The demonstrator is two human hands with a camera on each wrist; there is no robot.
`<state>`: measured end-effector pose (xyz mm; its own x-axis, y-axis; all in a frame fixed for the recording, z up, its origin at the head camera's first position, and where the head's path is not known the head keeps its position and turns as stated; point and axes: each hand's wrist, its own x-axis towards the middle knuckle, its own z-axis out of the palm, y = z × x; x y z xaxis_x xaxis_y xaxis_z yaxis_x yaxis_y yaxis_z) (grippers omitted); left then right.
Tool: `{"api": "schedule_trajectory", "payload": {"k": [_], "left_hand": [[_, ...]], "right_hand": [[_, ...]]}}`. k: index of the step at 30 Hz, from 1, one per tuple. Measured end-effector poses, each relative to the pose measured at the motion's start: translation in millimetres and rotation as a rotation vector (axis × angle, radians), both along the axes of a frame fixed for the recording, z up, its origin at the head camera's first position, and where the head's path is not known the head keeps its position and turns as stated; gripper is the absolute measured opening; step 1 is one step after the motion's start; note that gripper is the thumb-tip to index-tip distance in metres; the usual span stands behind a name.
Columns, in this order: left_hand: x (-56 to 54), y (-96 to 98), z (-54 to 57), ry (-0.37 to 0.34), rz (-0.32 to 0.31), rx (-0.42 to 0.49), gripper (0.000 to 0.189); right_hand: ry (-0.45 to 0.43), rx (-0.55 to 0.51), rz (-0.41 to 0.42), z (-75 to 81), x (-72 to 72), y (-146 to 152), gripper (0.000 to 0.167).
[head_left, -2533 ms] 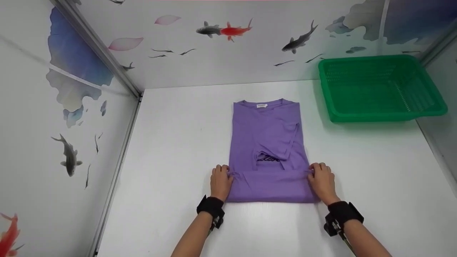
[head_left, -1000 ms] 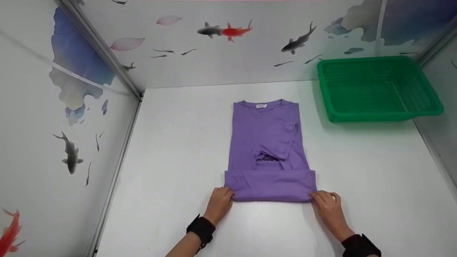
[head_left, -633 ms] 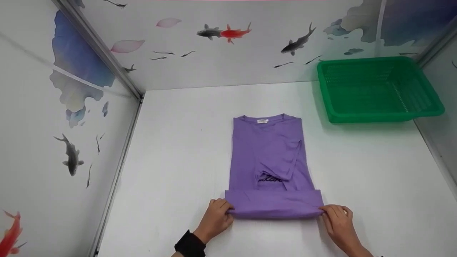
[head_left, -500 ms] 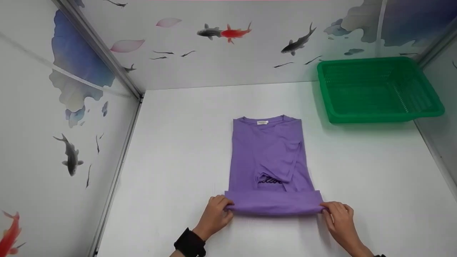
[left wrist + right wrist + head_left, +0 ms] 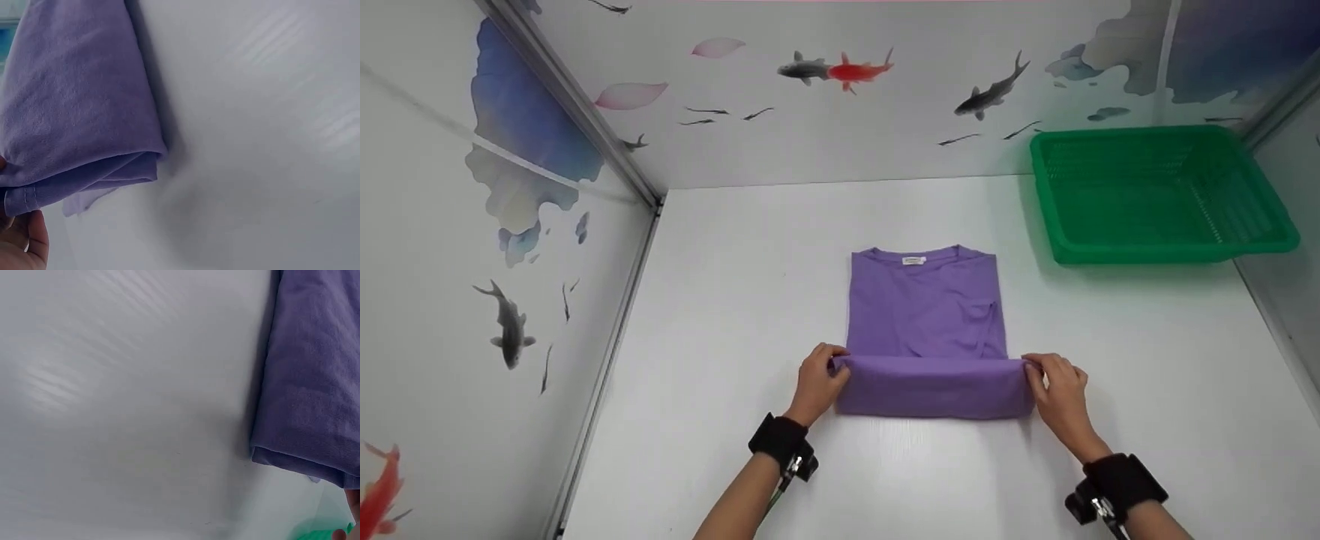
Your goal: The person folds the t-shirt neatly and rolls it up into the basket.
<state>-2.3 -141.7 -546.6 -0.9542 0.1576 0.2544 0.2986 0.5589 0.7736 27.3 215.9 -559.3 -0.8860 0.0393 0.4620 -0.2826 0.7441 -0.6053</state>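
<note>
A purple T-shirt [image 5: 930, 304] lies on the white table, its collar with a white label toward the back wall. Its near part is folded over into a flat band [image 5: 936, 386] running across the shirt. My left hand [image 5: 817, 382] pinches the left end of the band's far edge, between thumb and fingers. At the opposite end, my right hand [image 5: 1057, 394] pinches the same edge. In the left wrist view the layered side of the shirt [image 5: 79, 95] shows a stitched hem by the fingertips. The right wrist view shows the shirt's other folded side [image 5: 309, 399].
A green plastic basket [image 5: 1174, 251] stands at the back right of the white table [image 5: 720, 300]. Walls printed with fish rise at the back [image 5: 840, 142] and left [image 5: 420, 225]. Black straps with small cameras sit on both wrists.
The shirt first slid toward the person. Both hands, pinching the near fold, then moved away from the body, rolling it farther up; the dark lettering and lower sleeve are now covered.
</note>
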Motion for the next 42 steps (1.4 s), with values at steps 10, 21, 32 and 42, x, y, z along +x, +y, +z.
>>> {"api": "schedule_trajectory", "payload": {"k": [10,21,32,42], "left_hand": [[-33.3,9.4,-22.7,-0.155,0.120,-0.129,0.017],[-39.1,20.8,-37.6,-0.149,0.195,-0.275,0.013],[-32.2,17.0,-29.6,-0.055,0.238,-0.310,0.019],[1.0,1.2,-21.2,0.188,0.081,-0.365,0.019]], "right_hand": [[-0.310,0.084,-0.019,-14.6,-41.3,-5,0.015],[-0.353,0.202,-0.026,-24.8,-54.0,-5,0.015],[-0.292,0.122,-0.014,-18.1,-50.4,-4,0.012],[0.018,0.156,0.087,-18.3,-7.7,5,0.025]]}}
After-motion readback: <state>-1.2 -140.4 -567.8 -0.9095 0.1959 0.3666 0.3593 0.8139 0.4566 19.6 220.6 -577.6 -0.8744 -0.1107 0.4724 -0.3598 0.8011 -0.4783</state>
